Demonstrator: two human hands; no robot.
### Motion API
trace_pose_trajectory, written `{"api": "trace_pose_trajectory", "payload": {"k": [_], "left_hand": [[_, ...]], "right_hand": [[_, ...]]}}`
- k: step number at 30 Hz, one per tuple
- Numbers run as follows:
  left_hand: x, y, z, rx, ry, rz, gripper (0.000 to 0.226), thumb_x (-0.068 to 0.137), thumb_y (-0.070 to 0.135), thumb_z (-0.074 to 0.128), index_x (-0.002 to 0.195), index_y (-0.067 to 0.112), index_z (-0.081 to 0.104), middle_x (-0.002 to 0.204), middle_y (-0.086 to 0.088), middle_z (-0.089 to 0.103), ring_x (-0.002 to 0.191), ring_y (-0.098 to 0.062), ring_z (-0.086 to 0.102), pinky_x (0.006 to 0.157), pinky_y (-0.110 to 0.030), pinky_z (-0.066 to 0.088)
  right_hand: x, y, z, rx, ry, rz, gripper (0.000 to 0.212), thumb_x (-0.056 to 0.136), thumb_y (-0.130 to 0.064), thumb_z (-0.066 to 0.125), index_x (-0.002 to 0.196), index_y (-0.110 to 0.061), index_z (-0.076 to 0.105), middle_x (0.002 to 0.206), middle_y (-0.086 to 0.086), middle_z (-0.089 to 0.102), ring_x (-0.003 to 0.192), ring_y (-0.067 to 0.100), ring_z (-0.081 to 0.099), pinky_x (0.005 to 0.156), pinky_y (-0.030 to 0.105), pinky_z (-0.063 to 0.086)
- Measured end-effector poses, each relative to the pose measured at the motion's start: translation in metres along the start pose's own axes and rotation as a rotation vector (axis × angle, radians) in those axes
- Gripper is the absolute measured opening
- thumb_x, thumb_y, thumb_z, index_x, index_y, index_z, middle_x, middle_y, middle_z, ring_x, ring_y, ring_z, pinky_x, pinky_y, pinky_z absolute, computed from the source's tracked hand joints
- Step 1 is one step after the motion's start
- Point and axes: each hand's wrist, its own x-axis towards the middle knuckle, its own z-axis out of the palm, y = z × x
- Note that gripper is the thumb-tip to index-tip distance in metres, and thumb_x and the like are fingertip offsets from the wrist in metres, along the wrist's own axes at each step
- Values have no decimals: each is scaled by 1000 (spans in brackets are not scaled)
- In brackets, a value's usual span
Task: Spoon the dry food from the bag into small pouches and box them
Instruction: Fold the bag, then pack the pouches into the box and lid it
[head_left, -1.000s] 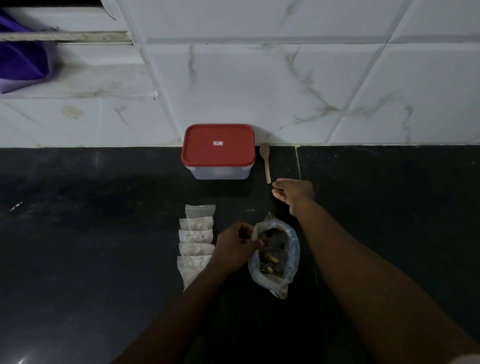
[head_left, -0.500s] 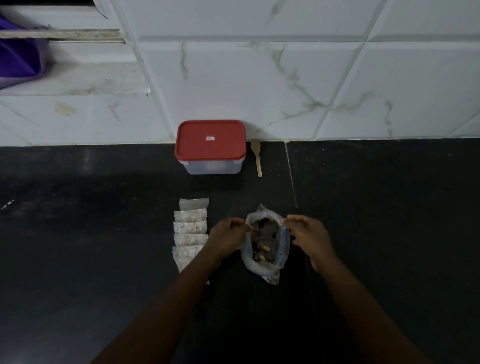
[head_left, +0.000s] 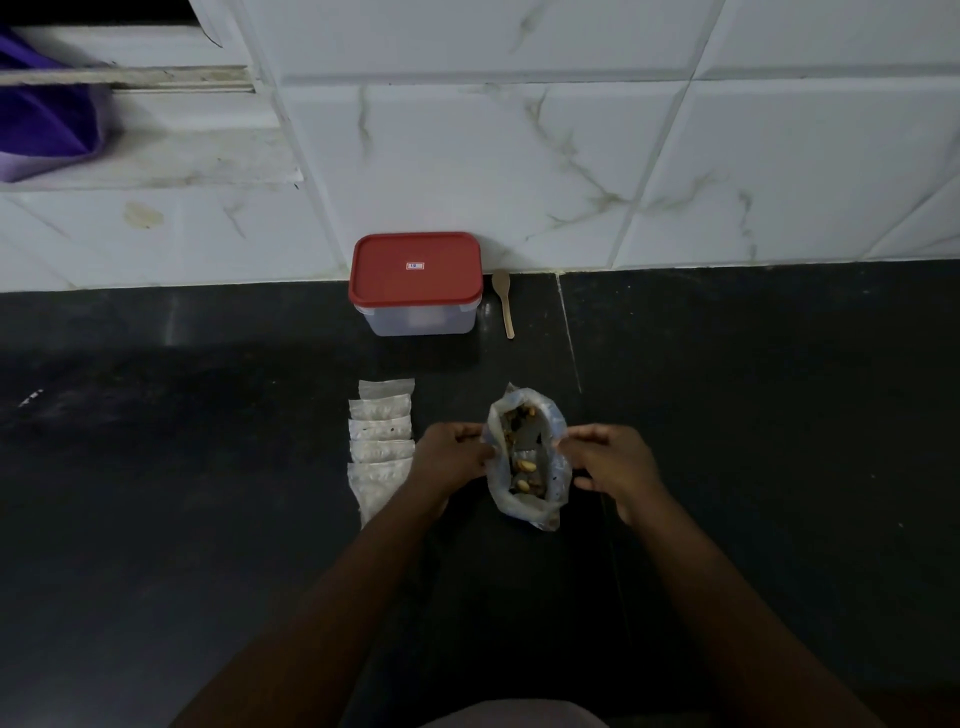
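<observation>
A clear plastic bag (head_left: 551, 493) of nuts and dark dry food sits open on the black counter. My left hand (head_left: 451, 457) pinches its left rim and my right hand (head_left: 610, 460) pinches its right rim, holding the mouth apart. Several small clear pouches (head_left: 381, 447) lie in an overlapping column just left of my left hand. A clear box with a red lid (head_left: 415, 280) stands shut against the wall. Right of the box lies a small wooden spoon (head_left: 505, 304), untouched.
The black counter (head_left: 753, 415) meets a white marble-tiled wall (head_left: 571, 156) at the back. A purple cloth (head_left: 41, 119) hangs on a ledge at the far left.
My right hand came back from near the spoon and took the bag's right rim. Both hands now spread the bag's mouth wider. The spoon stayed where it lay.
</observation>
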Motion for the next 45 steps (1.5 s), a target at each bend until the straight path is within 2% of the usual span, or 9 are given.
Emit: {"api": "trace_pose_trajectory", "payload": {"k": [5, 9, 14, 18, 22, 26, 31, 36, 45], "left_hand": [[-2, 2, 0, -33, -57, -29, 21, 94, 8, 67, 114, 9, 72, 107, -10, 76, 100, -21, 74, 87, -37, 63], [-9, 6, -4, -124, -59, -20, 19, 97, 8, 65, 116, 4, 68, 106, -10, 75, 95, -18, 74, 70, -26, 61], [-11, 5, -10, -38, 28, -2, 9, 94, 10, 71, 102, 9, 67, 102, -11, 74, 88, -17, 73, 67, -27, 61], [-14, 3, -13, 444, 265, 251, 18, 87, 11, 76, 84, 20, 61, 84, 2, 65, 76, -10, 64, 60, -20, 51], [-19, 1, -9, 552, 355, 340, 21, 85, 9, 71, 79, 21, 56, 86, 1, 61, 78, -14, 61, 66, -30, 54], [-16, 4, -11, 452, 202, 251, 13, 92, 19, 70, 96, 22, 58, 97, 1, 62, 81, -8, 60, 62, -18, 44], [-20, 8, -17, 56, 40, 52, 15, 100, 21, 62, 114, 17, 66, 110, -5, 71, 101, -18, 69, 88, -36, 60], [-25, 11, -30, -323, -69, -66, 22, 102, 8, 50, 119, 10, 65, 118, -13, 69, 106, -23, 67, 82, -31, 57], [-25, 3, -26, -284, -71, -167, 25, 98, -3, 56, 118, 9, 62, 122, -14, 66, 106, -23, 67, 75, -31, 57]], "right_hand": [[-11, -7, -2, 190, -138, 98, 24, 92, -21, 73, 114, -14, 68, 108, 7, 74, 100, 21, 71, 76, 38, 60], [-14, -5, -6, 302, -156, 103, 22, 96, -24, 69, 115, -14, 70, 109, 8, 75, 103, 24, 71, 83, 40, 59], [-19, -4, -11, 336, -226, 124, 21, 91, -20, 73, 111, -14, 73, 108, 9, 76, 103, 24, 72, 79, 39, 59], [-16, 2, -6, 15, 66, -107, 13, 87, -12, 78, 98, -17, 72, 94, 6, 77, 83, 17, 75, 64, 33, 62], [-12, 8, -1, -394, 361, -369, 15, 86, -14, 75, 83, -25, 65, 80, -2, 68, 74, 15, 68, 69, 41, 63], [-16, 1, 1, -208, 125, -198, 11, 91, -20, 72, 97, -24, 65, 98, 1, 69, 87, 17, 71, 69, 37, 65], [-24, -13, -5, 85, -175, -2, 22, 96, -27, 65, 113, -15, 70, 107, 9, 74, 98, 23, 72, 72, 36, 60], [-25, -13, -17, 338, -283, 62, 26, 101, -21, 54, 115, -7, 71, 115, 16, 74, 107, 30, 71, 88, 43, 58], [-21, -1, -16, 335, -438, 47, 30, 100, -2, 53, 125, -8, 68, 122, 13, 74, 115, 26, 71, 96, 38, 57]]}}
